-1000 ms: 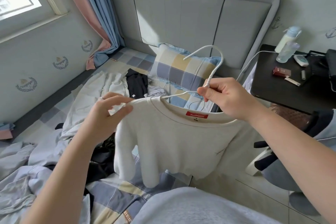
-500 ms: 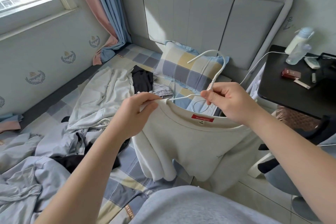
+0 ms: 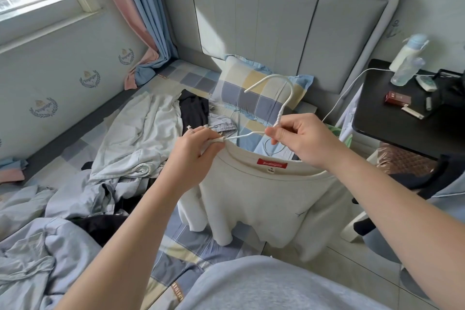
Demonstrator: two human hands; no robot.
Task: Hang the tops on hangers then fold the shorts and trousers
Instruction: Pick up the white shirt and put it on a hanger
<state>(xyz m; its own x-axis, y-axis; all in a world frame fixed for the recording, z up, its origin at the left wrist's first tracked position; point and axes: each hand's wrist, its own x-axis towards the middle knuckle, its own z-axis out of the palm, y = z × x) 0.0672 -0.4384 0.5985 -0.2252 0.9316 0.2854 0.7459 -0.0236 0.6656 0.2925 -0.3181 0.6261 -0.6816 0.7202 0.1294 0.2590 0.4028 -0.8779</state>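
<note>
Closest to me, I see the left hand point(image 3: 198, 148) pinching the neckline of the white top point(image 3: 264, 199) against one arm of the white hanger point(image 3: 281, 106). The right hand point(image 3: 302, 141) is curled round the hanger's twisted neck just below the hook, so the top hangs in the air over the near edge of the bed point(image 3: 181, 254). Behind it a pale grey garment point(image 3: 146, 133) and a black garment point(image 3: 193, 108) lie crumpled on the checked sheet, and farther back a checked pillow point(image 3: 254, 88) leans on the grey headboard point(image 3: 276, 20), with the black desk point(image 3: 392, 118) beside it at right.
</note>
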